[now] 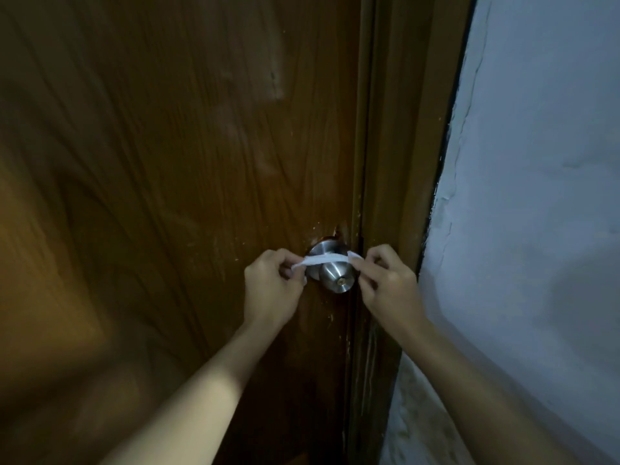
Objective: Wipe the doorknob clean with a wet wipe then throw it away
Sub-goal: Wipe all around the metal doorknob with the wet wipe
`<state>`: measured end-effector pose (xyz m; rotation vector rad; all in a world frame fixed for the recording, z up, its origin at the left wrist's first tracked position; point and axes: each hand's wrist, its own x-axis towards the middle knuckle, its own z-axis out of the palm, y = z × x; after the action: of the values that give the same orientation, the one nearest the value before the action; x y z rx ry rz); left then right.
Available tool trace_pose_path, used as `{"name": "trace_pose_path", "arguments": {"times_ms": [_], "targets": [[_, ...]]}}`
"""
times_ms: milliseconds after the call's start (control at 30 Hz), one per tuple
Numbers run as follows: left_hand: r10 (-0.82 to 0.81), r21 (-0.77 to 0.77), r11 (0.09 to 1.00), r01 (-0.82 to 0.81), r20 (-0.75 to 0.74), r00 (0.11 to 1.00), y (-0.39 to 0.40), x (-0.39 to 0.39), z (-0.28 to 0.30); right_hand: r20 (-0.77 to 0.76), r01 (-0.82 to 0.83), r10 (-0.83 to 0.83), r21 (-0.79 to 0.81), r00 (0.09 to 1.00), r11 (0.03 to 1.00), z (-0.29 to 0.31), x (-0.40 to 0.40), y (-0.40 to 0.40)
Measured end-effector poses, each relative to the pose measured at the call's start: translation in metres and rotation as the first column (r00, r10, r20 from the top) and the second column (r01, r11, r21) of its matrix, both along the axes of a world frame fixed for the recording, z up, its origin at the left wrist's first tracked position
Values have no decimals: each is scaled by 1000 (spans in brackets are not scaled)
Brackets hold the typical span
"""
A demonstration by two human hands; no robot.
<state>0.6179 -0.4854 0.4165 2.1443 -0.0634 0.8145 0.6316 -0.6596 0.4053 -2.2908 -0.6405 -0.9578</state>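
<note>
A round brushed-steel doorknob (336,276) with a brass keyhole sits on a brown wooden door (167,162), near its right edge. A white wet wipe (322,259), pulled into a narrow band, lies stretched across the top of the knob's neck. My left hand (271,290) pinches the wipe's left end just left of the knob. My right hand (385,283) pinches the right end, just right of the knob. Both forearms reach up from the bottom of the view.
The brown door frame (399,162) runs vertically right of the knob. Beyond it stands a rough white plastered wall (536,196), cracked along the frame. The light is dim.
</note>
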Motion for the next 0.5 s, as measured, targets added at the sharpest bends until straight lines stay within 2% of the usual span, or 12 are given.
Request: {"name": "trace_pose_path", "arguments": {"times_ms": [133,233,333,433,500], "targets": [[-84,119,988,95,-92,992,-7,-7,-14,-36,-31,34,73,999,997,-20,-4,-3],[-96,207,967,146,-234,967,-8,-9,-23,-126,-24,18,-46,992,999,-37,-5,-8],[-35,167,981,102,-360,932,3,-12,-32,-273,-2,-11,-48,962,999,-53,-9,-11],[9,161,986,49,-341,940,9,-11,-28,-251,20,-21,-6,968,1000,-45,-4,-7],[40,174,985,9,-276,960,9,-9,-16,-201,36,-30,27,979,999,-30,1,-3]]}}
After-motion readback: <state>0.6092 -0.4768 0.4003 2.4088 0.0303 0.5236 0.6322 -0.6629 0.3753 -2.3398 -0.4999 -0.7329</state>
